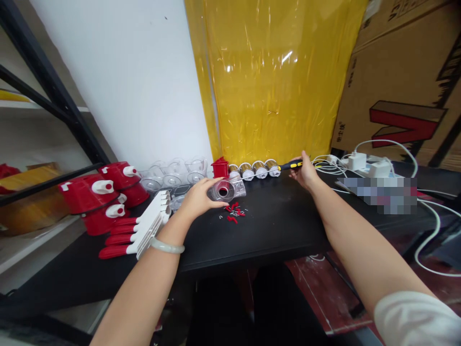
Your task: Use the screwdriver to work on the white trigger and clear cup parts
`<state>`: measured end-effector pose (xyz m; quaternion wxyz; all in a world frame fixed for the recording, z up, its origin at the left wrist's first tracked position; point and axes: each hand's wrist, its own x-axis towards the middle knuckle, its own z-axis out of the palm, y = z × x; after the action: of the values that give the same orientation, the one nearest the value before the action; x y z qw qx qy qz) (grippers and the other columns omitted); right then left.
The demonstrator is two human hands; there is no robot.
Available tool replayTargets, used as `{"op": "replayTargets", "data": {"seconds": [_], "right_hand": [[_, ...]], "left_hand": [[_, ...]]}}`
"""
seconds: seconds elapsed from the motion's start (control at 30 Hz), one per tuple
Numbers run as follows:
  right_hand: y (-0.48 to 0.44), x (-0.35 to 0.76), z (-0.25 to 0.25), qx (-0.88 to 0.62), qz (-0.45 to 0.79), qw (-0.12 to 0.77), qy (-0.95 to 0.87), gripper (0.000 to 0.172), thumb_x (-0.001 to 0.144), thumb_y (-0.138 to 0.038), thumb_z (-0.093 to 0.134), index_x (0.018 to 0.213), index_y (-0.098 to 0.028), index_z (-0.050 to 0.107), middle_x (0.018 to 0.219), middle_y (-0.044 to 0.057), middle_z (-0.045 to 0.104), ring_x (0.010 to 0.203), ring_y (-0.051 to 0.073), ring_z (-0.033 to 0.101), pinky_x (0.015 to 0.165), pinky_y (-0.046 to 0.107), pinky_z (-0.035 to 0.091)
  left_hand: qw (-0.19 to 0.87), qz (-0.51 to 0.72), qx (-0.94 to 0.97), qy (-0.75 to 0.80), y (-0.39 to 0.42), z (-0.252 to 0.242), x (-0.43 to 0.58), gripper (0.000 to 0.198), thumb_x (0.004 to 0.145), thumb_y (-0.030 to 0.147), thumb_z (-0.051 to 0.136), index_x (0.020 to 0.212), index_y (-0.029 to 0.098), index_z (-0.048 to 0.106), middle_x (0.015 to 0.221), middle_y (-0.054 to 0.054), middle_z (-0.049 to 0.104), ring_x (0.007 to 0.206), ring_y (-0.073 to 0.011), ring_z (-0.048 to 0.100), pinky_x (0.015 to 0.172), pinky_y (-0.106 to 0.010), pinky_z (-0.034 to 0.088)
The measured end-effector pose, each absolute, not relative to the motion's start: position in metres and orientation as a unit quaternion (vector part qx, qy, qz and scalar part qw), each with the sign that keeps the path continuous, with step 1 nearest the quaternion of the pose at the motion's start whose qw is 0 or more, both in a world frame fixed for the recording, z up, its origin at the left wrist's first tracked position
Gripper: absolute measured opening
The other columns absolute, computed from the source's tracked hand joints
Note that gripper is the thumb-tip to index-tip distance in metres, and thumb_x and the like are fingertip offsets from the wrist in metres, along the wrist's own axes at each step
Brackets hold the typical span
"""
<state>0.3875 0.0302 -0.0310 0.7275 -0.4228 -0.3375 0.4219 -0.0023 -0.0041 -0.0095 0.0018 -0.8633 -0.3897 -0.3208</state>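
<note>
My left hand [199, 198] is closed around a transparent plastic part [222, 191] with a round flange and a dark hole in its middle. It is held over the black table, its round face toward me. My right hand [306, 172] grips a screwdriver [292, 165] by its black and yellow handle. The long thin shaft points left, its tip end near the transparent part; whether it touches cannot be made out. Small red plastic pieces [232, 219] and several screws [242, 212] lie scattered below the part. A red plastic housing [220, 167] stands just behind it.
Several white-and-gold cylinders [260, 169] line the back of the black table [252, 245]. More transparent parts [173, 179] stand left of my hand, beside white pieces with red handles [118, 239] and red housings [86, 194]. White cables and chargers [357, 161] lie right.
</note>
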Motion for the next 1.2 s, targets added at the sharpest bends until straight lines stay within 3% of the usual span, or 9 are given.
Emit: {"op": "replayTargets", "data": {"seconds": [0.1, 0.23, 0.33, 0.43, 0.53, 0.7, 0.8, 0.97, 1.2], "right_hand": [[0.031, 0.386, -0.032, -0.439, 0.388, 0.727, -0.357, 0.033, 0.088, -0.052, 0.066, 0.076, -0.025, 0.05, 0.041, -0.011, 0.029, 0.034, 0.008, 0.025, 0.039, 0.021, 0.036], [0.029, 0.388, -0.029, -0.381, 0.447, 0.739, -0.331, 0.018, 0.086, -0.036, 0.062, 0.078, -0.024, 0.052, 0.051, -0.007, 0.046, 0.04, 0.008, 0.038, 0.043, 0.022, 0.041], [0.029, 0.391, -0.029, -0.361, 0.476, 0.73, -0.333, 0.025, 0.087, -0.047, 0.058, 0.08, -0.024, 0.053, 0.061, -0.003, 0.056, 0.044, 0.011, 0.048, 0.044, 0.025, 0.044], [0.03, 0.391, -0.031, -0.399, 0.453, 0.721, -0.341, 0.038, 0.087, -0.062, 0.058, 0.079, -0.025, 0.05, 0.05, -0.006, 0.045, 0.038, 0.01, 0.038, 0.041, 0.024, 0.041], [0.031, 0.389, -0.031, -0.412, 0.44, 0.72, -0.343, 0.035, 0.088, -0.057, 0.062, 0.079, -0.025, 0.049, 0.044, -0.01, 0.032, 0.036, 0.009, 0.029, 0.041, 0.021, 0.039], [0.027, 0.388, -0.025, -0.384, 0.491, 0.72, -0.304, 0.019, 0.09, -0.036, 0.058, 0.078, -0.023, 0.051, 0.054, -0.005, 0.047, 0.042, 0.009, 0.041, 0.043, 0.022, 0.043], [0.026, 0.388, -0.026, -0.385, 0.492, 0.721, -0.299, 0.026, 0.094, -0.043, 0.053, 0.078, -0.023, 0.05, 0.054, -0.004, 0.049, 0.042, 0.01, 0.044, 0.044, 0.023, 0.046], [0.031, 0.387, -0.034, -0.428, 0.45, 0.713, -0.326, 0.049, 0.091, -0.067, 0.056, 0.072, -0.025, 0.039, 0.04, -0.011, 0.026, 0.033, 0.008, 0.024, 0.04, 0.022, 0.042], [0.03, 0.384, -0.029, -0.391, 0.46, 0.735, -0.308, 0.02, 0.093, -0.028, 0.055, 0.076, -0.023, 0.045, 0.053, -0.005, 0.047, 0.042, 0.01, 0.042, 0.044, 0.021, 0.045]], "left_hand": [[0.002, -0.321, -0.863, -0.389, -0.004, -0.01, -0.002, 0.084, 0.063, 0.048, 0.092, 0.138, 0.023, 0.063, 0.119, -0.01, 0.068, 0.11, -0.0292, 0.066, 0.101, -0.046, 0.051], [0.003, -0.321, -0.863, -0.39, -0.004, -0.01, -0.002, 0.084, 0.063, 0.047, 0.093, 0.138, 0.025, 0.064, 0.12, -0.01, 0.068, 0.11, -0.0294, 0.066, 0.1, -0.046, 0.052], [0.002, -0.323, -0.865, -0.383, -0.003, -0.01, -0.002, 0.083, 0.064, 0.047, 0.093, 0.138, 0.024, 0.064, 0.118, -0.01, 0.068, 0.108, -0.029, 0.067, 0.099, -0.046, 0.052], [0.004, -0.322, -0.864, -0.388, -0.003, -0.01, -0.003, 0.084, 0.063, 0.047, 0.093, 0.138, 0.024, 0.063, 0.118, -0.01, 0.068, 0.11, -0.0295, 0.066, 0.1, -0.046, 0.052], [0.003, -0.32, -0.862, -0.393, -0.004, -0.01, -0.003, 0.083, 0.064, 0.048, 0.092, 0.138, 0.025, 0.063, 0.12, -0.01, 0.068, 0.111, -0.0294, 0.066, 0.101, -0.046, 0.051], [-0.004, -0.321, -0.863, -0.391, -0.005, -0.01, -0.002, 0.083, 0.064, 0.049, 0.092, 0.139, 0.028, 0.063, 0.121, -0.01, 0.068, 0.111, -0.0297, 0.066, 0.102, -0.048, 0.051], [0.004, -0.32, -0.861, -0.396, -0.005, -0.01, -0.002, 0.082, 0.064, 0.048, 0.092, 0.138, 0.027, 0.063, 0.12, -0.01, 0.067, 0.111, -0.03, 0.066, 0.1, -0.047, 0.051], [-0.004, -0.319, -0.863, -0.393, -0.006, -0.009, -0.001, 0.082, 0.065, 0.047, 0.092, 0.138, 0.024, 0.063, 0.118, -0.011, 0.068, 0.108, -0.0296, 0.067, 0.098, -0.046, 0.052], [-0.01, -0.318, -0.86, -0.399, -0.005, -0.009, -0.002, 0.083, 0.064, 0.048, 0.092, 0.138, 0.025, 0.063, 0.119, -0.011, 0.067, 0.109, -0.0296, 0.066, 0.1, -0.047, 0.051]]}}
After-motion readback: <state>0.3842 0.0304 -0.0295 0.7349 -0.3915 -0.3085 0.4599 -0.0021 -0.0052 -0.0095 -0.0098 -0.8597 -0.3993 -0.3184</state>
